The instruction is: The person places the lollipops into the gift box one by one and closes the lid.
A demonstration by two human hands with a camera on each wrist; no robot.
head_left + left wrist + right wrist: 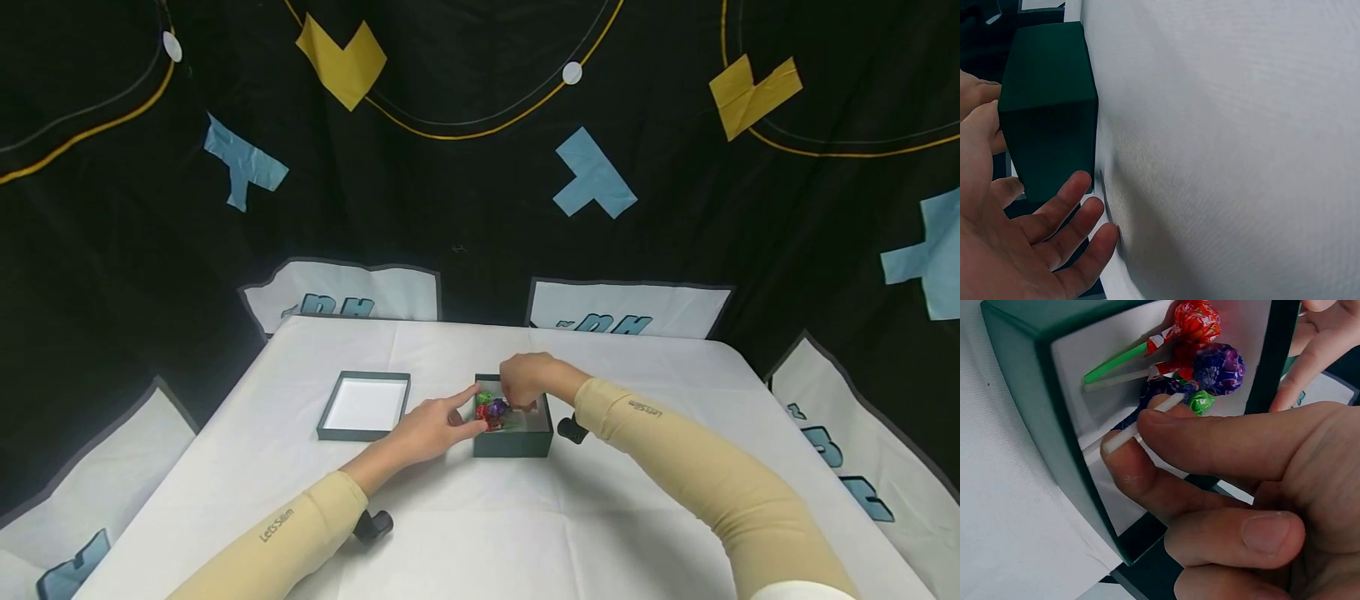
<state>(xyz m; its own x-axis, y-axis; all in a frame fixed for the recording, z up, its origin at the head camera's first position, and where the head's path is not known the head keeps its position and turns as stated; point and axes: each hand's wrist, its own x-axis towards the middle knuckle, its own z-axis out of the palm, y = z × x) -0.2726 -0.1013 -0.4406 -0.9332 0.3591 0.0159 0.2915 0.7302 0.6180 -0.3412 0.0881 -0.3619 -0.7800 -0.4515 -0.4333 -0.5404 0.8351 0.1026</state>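
A dark green box [512,445] with a pale inside holds several wrapped lollipops. In the right wrist view, a red lollipop [1197,322] with a green stick, a purple lollipop [1219,370] and a small green wrapper [1201,402] show. My right hand [531,379] is over the box, its thumb and index finger pinching a white stick [1125,436] that leads toward the purple lollipop. At the box's left side is my left hand [431,431], thumb and index finger spread along the wall. Its other fingers [1063,203] are extended beside the box.
Left of the box lies the box lid [352,435], white inside with a dark green rim. Both stand on a white-covered table [480,533]. Behind the table hangs a black curtain [465,208] with tape pieces on it.
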